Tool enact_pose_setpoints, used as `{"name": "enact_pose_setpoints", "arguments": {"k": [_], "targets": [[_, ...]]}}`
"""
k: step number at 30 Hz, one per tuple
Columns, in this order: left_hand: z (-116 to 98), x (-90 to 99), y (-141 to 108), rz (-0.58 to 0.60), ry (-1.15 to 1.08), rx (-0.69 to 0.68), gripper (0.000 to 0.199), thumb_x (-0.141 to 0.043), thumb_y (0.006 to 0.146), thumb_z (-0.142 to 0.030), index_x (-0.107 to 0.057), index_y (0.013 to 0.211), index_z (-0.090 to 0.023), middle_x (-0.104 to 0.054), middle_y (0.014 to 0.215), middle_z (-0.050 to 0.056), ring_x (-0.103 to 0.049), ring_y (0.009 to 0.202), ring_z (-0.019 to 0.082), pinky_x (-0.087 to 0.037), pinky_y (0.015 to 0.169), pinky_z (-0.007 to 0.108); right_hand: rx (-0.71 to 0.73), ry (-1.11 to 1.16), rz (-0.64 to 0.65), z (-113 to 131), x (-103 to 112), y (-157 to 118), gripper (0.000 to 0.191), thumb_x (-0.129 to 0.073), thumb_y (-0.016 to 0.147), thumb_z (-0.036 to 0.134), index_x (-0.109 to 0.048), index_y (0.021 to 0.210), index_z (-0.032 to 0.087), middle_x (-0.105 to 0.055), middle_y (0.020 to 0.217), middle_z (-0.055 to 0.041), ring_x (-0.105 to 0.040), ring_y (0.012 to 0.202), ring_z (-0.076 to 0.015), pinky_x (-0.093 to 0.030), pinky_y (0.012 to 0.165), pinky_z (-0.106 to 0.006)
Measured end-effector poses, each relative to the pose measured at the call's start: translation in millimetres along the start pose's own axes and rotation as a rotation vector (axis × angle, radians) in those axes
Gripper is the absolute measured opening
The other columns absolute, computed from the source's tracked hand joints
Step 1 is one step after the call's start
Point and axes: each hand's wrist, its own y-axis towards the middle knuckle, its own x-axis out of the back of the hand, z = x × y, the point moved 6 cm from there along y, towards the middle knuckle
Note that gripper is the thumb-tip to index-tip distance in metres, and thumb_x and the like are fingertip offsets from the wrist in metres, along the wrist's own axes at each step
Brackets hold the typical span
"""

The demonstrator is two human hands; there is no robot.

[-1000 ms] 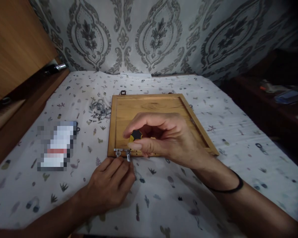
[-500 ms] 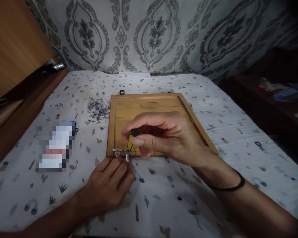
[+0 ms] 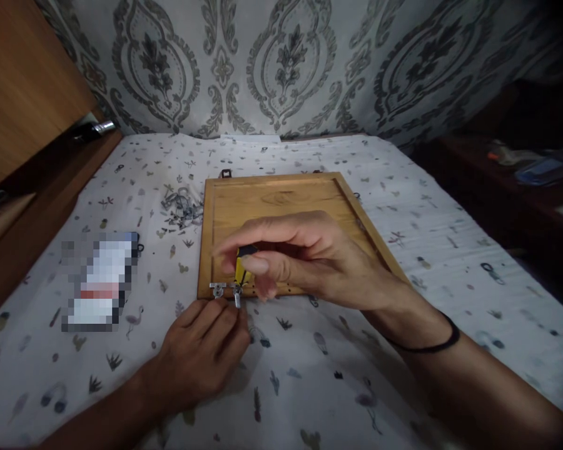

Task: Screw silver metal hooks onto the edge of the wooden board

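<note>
Noted nearest, over a white printed cloth: left hand, knuckles up, fingers bent at the near edge of a wooden panel; unable to tell whether gripping, fingertips being hidden. Noted to the right of this: right hand, black band at the wrist, grasping a yellow-and-black tool between thumb and bent, partly blurred fingers. Found the tool near upright, lower end just above a metal fitting at the panel's near left corner; unable to confirm contact. Recorded just left, a second metal fitting. Confirmed panel lying flat on the cloth. Observed well to the left, a pixelated rectangular object. Observed farther back, just beside the panel, loose metal parts; beyond, a patterned wall covering.
</note>
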Motion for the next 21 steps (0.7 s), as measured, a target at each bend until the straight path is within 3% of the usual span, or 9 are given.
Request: {"name": "enact_pose_setpoints", "arguments": {"k": [8, 11, 17, 21], "targets": [[0.7, -1.2, -2.1, 0.007, -0.003, -0.004, 0.031, -0.034, 0.101, -0.009, -0.065, 0.095, -0.010, -0.073, 0.085, 0.008, -0.063, 0.079, 0.022, -0.046, 0.073, 0.035, 0.154, -0.006, -0.165, -4.9, 2.0, 3.5, 0.016, -0.079, 0.079, 0.019, -0.065, 0.080, 0.013, -0.055, 0.066, 0.0050, -0.044, 0.051, -0.0031, -0.035, 0.042, -0.014], [0.5, -2.6, -2.7, 0.020, 0.000, -0.002, 0.031, -0.034, 0.101, -0.010, -0.065, 0.096, -0.010, -0.073, 0.087, 0.009, -0.063, 0.081, 0.023, -0.047, 0.074, 0.035, 0.122, 0.053, -0.124, -4.1, -0.2, 2.4, 0.017, -0.078, 0.082, 0.021, -0.062, 0.081, 0.015, -0.056, 0.068, 0.0053, -0.047, 0.053, -0.0032, -0.039, 0.045, -0.014], [0.5, -3.8, -3.2, 0.018, -0.017, 0.010, 0.029, -0.036, 0.100, -0.009, -0.065, 0.096, -0.010, -0.072, 0.086, 0.009, -0.062, 0.082, 0.023, -0.046, 0.074, 0.035, 0.089, 0.043, 0.002, -0.7, -3.6, 1.4, 0.010, -0.062, 0.092, 0.016, -0.067, 0.100, 0.013, -0.066, 0.091, -0.0009, -0.058, 0.066, -0.0037, -0.051, 0.058, -0.015], [0.9, -3.4, -1.8, 0.039, -0.007, 0.008, 0.031, -0.034, 0.101, -0.010, -0.065, 0.098, -0.010, -0.072, 0.087, 0.009, -0.062, 0.082, 0.023, -0.046, 0.075, 0.035, 0.152, 0.116, -0.061, -3.5, -4.3, 4.2, 0.006, -0.071, 0.085, 0.015, -0.065, 0.086, 0.013, -0.061, 0.073, 0.0043, -0.052, 0.052, -0.0021, -0.046, 0.048, -0.014]]}}
